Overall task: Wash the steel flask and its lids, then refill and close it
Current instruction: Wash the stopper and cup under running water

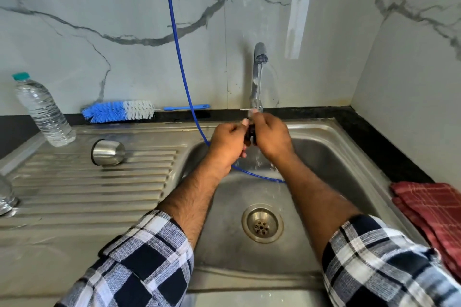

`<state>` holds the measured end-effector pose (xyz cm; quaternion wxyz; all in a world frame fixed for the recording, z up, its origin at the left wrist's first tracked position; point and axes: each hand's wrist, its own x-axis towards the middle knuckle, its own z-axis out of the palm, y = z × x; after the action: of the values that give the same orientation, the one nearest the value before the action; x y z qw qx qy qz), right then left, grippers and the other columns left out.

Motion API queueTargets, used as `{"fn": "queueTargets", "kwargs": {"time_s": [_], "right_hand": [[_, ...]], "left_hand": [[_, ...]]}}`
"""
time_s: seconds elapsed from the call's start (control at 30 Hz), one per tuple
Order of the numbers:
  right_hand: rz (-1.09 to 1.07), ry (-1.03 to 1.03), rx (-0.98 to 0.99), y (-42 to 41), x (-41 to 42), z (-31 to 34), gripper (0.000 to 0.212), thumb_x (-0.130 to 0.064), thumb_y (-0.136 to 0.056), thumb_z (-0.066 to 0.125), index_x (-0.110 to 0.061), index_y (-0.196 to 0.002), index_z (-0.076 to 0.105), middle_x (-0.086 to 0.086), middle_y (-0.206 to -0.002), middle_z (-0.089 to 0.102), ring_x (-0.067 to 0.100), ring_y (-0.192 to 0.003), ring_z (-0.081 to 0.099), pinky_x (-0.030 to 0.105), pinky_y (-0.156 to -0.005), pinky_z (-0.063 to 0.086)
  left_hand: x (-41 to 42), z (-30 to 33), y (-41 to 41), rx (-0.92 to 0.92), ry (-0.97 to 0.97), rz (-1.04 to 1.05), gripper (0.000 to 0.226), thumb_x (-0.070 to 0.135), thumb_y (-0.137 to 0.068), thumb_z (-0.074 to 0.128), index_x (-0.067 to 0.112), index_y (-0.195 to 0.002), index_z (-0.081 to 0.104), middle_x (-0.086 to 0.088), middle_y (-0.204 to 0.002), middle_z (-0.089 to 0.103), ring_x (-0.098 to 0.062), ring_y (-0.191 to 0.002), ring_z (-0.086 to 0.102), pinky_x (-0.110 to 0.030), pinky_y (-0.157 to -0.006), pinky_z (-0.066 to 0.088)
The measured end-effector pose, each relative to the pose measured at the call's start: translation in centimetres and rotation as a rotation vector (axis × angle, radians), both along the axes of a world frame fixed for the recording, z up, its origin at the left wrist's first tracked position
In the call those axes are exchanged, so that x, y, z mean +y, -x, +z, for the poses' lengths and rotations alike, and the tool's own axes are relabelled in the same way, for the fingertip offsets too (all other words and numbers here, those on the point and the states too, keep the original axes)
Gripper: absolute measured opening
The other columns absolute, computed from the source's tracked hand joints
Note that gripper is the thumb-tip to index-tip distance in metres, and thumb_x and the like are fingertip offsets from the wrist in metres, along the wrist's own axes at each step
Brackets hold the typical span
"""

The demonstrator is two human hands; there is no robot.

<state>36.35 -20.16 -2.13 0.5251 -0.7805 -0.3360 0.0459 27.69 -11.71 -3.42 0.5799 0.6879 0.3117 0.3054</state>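
**Small Dark Lid Under Running Tap**

Both hands meet over the sink basin (324, 162) — left hand (228, 143) and right hand (270, 136) with fingers closed on a small dark lid (250, 134) in the tap (259, 62) stream. A steel cup lid (107, 152) lies tipped on the drainboard. The plastic bottle (43, 109) stands capped — contents unclear.

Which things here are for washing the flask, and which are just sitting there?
For the job: small dark lid held in both hands, left hand, right hand, running tap, steel cup, bottle brush, sink.

Lying about: plastic bottle, red cloth, blue hose.
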Motion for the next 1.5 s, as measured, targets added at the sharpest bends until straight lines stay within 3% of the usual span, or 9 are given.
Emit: {"fn": "queueTargets", "kwargs": {"time_s": [0.13,0.23,0.63,0.83,0.97,1.1,1.2,1.4,1.5], "right_hand": [[0.140,-0.121,-0.455,-0.4,-0.2,-1.5,0.038,-0.051,-0.112,0.036,-0.020,-0.108,0.058,-0.003,-0.089,0.066,0.016,-0.079,0.065,0.032,-0.067,0.052],[-0.002,-0.115,-0.450,-0.2,0.0,-1.4,0.039,-0.042,-0.114,0.034,-0.017,-0.096,0.058,0.000,-0.077,0.064,0.019,-0.069,0.062,0.032,-0.060,0.047],[0.208,-0.017,0.798,-1.9,-1.2,2.3,0.058,-0.063,-0.104,0.040,-0.011,-0.105,0.066,0.015,-0.070,0.066,0.014,-0.042,0.034,0.021,-0.040,0.027],[0.246,-0.136,-0.313,-1.5,-1.1,-0.3,0.027,-0.043,-0.112,0.048,-0.021,-0.105,0.063,-0.008,-0.083,0.063,0.005,-0.076,0.061,0.030,-0.071,0.049],[0.031,-0.107,-0.370,-0.6,0.4,-1.5,0.042,-0.050,-0.111,0.032,-0.021,-0.096,0.059,-0.001,-0.072,0.064,0.024,-0.068,0.064,0.038,-0.062,0.053],[0.013,0.004,0.349,-0.4,-0.1,0.5,0.054,-0.057,-0.107,0.039,-0.018,-0.081,0.064,0.005,-0.067,0.064,0.019,-0.050,0.055,0.025,-0.046,0.040],[0.190,0.037,0.803,-0.6,-1.4,1.4,0.068,-0.070,-0.105,0.032,-0.014,-0.085,0.065,0.007,-0.057,0.056,0.014,-0.039,0.035,0.019,-0.040,0.023],[0.098,-0.067,-0.386,-0.6,-0.1,-1.2,0.046,-0.055,-0.110,0.035,-0.019,-0.109,0.064,0.001,-0.095,0.068,0.020,-0.087,0.065,0.040,-0.077,0.057],[0.022,-0.113,-0.292,-0.4,0.4,-1.9,0.046,-0.048,-0.109,0.033,-0.016,-0.101,0.065,0.004,-0.084,0.068,0.025,-0.079,0.066,0.040,-0.072,0.055]], "left_hand": [[-0.1,1.2,0.4,-0.146,0.420,-0.048,0.033,0.032,-0.108,0.059,0.013,-0.082,0.068,0.004,-0.055,0.057,-0.006,-0.043,0.045,-0.022,-0.041,0.036],[-0.4,0.6,0.1,-0.146,0.201,-0.063,0.037,0.031,-0.109,0.058,0.011,-0.080,0.071,0.001,-0.059,0.063,-0.009,-0.050,0.054,-0.026,-0.046,0.042],[0.8,-0.6,0.3,-0.112,-0.715,0.010,0.017,0.028,-0.103,0.066,0.012,-0.101,0.071,0.012,-0.078,0.067,0.003,-0.070,0.062,-0.013,-0.066,0.048],[1.0,0.6,0.6,-0.159,0.447,-0.068,0.033,0.029,-0.109,0.057,0.008,-0.086,0.066,-0.007,-0.066,0.057,-0.011,-0.048,0.044,-0.021,-0.041,0.036],[0.4,0.6,0.5,-0.222,0.319,-0.108,0.032,0.025,-0.109,0.057,0.009,-0.083,0.067,-0.003,-0.062,0.058,-0.010,-0.051,0.046,-0.024,-0.044,0.039],[1.6,-0.9,0.6,-0.055,-0.456,-0.041,0.015,0.030,-0.103,0.067,0.017,-0.096,0.071,0.007,-0.077,0.067,-0.012,-0.069,0.062,-0.029,-0.066,0.053],[1.6,-1.1,0.5,0.006,-0.597,-0.017,0.020,0.036,-0.104,0.064,0.017,-0.100,0.071,0.004,-0.083,0.071,-0.016,-0.076,0.066,-0.029,-0.069,0.054],[0.9,-0.1,0.4,-0.118,0.353,-0.018,0.036,0.030,-0.108,0.060,0.008,-0.081,0.068,-0.002,-0.057,0.057,-0.013,-0.049,0.046,-0.025,-0.044,0.040],[0.2,-0.2,0.3,-0.147,0.231,-0.056,0.036,0.029,-0.108,0.060,0.010,-0.079,0.069,0.002,-0.055,0.060,-0.011,-0.049,0.050,-0.027,-0.047,0.043]]}}
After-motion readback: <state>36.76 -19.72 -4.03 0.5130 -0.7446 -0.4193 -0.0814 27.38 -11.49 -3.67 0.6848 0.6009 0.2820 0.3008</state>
